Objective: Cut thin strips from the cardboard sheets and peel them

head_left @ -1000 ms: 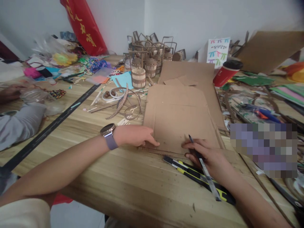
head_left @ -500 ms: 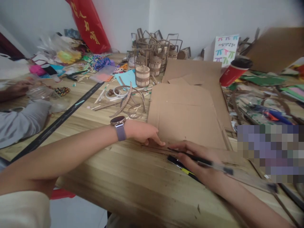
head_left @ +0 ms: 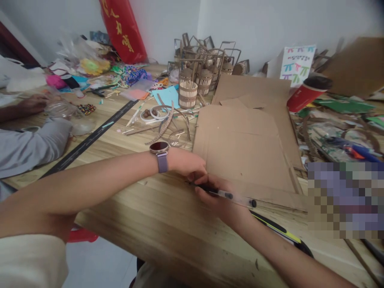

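A cluttered pale wooden table [head_left: 156, 228] is seen before a white wall, against which a red banner [head_left: 123, 28] with gold characters is leaned. At the far left, a co-worker's hand [head_left: 33, 105] and grey sleeve [head_left: 27, 146] are laid on the tabletop near clear plastic wrapping. A long black ruler [head_left: 90, 140] is stretched diagonally across the wood beside them.

A wristwatch [head_left: 159, 149] on a purple strap is worn on the person's left forearm, which is reached across the table. The left hand [head_left: 187, 164] is laid palm down on the near left corner of a large cardboard sheet [head_left: 246, 156]. Its fingers are loosely bent, with the tips pressed to the board and nothing grasped.

Just beside it, touching or nearly so, the right hand [head_left: 220, 200] is closed around a pen [head_left: 223, 195]. The pen is held almost level, with its dark tip pointed left at the cardboard's near edge and its clear barrel sticking out to the right.

The cardboard sheet lies flat in the middle of the table, overlapping a second sheet behind it. Beyond it, a cluster of small slatted wooden lanterns [head_left: 188, 94] is set next to blue paper [head_left: 169, 96]. A yellow and black utility knife [head_left: 279, 230] lies on the wood just right of the right wrist. Further right and well back, a red cup [head_left: 309, 94] with a black lid is seen tilted, and a white card [head_left: 297, 64] with coloured marks is propped behind it.
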`<state>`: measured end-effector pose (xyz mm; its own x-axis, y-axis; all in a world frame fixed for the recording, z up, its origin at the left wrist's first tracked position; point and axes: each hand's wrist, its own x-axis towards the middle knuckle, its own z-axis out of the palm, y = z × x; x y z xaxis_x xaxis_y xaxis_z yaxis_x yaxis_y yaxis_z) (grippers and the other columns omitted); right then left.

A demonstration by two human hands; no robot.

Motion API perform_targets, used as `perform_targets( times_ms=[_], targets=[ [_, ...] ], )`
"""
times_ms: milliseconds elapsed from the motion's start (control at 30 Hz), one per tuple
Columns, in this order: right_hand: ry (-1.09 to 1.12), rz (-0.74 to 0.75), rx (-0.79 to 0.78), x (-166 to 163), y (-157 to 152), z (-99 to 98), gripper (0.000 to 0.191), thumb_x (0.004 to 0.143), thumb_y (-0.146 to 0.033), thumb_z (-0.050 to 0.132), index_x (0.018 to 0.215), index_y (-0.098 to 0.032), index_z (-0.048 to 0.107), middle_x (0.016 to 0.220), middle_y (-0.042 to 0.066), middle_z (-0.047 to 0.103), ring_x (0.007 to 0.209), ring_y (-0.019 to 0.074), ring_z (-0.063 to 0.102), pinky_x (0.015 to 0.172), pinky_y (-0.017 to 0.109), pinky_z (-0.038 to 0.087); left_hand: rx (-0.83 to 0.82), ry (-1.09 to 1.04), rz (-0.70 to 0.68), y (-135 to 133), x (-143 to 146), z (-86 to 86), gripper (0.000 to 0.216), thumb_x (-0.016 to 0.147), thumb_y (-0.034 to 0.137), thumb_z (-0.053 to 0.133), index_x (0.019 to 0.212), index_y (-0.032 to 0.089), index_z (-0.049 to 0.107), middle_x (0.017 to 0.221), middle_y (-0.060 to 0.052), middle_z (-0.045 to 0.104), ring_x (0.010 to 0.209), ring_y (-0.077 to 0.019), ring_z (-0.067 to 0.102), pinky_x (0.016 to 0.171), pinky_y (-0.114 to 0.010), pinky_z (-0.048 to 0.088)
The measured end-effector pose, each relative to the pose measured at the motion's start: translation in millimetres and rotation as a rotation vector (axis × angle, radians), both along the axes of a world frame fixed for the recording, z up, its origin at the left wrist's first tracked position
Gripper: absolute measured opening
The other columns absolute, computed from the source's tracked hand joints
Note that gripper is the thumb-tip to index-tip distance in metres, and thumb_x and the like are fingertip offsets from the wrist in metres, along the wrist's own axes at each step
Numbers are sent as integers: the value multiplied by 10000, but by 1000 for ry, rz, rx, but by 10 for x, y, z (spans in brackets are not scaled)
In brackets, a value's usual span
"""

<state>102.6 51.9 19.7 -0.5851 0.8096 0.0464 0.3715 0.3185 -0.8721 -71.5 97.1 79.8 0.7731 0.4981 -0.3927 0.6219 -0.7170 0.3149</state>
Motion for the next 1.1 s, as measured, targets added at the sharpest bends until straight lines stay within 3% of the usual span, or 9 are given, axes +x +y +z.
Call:
perform_targets(
  times_ms=[267, 567, 733, 1100],
  targets=[
    [-7, -13, 87, -99, 5, -169, 115, 761, -242, 589, 847, -223, 664, 818, 39, 754, 718, 179, 693, 659, 289, 513, -15, 40, 3, -22, 33, 62, 174, 850, 55, 626, 957, 134, 738, 897, -86, 707, 711, -134, 564, 569, -223, 341],
    [-35, -11, 155, -49, -12, -95, 102, 788, -239, 566, 832, -220, 657, 703, 2, 718, 568, 136, 641, 526, 231, 458, -53, 26, 10, 2, 27, 48, 202, 820, 65, 658, 975, 160, 748, 886, -69, 707, 719, -146, 583, 600, -233, 367],
    [-53, 8, 188, -82, -16, -119, 113, 772, -257, 578, 847, -238, 660, 799, 24, 744, 672, 172, 675, 595, 268, 481, -54, 4, 7, 18, 18, 26, 201, 836, 72, 635, 932, 200, 757, 893, -58, 706, 732, -151, 597, 618, -240, 382],
    [-86, 25, 171, -56, -24, -61, 93, 783, -260, 560, 831, -228, 633, 751, 22, 722, 626, 158, 648, 567, 257, 462, -56, -33, 11, 12, 5, 17, 178, 821, 70, 652, 887, 205, 747, 849, -30, 703, 705, -144, 578, 578, -230, 355]
  ],
)
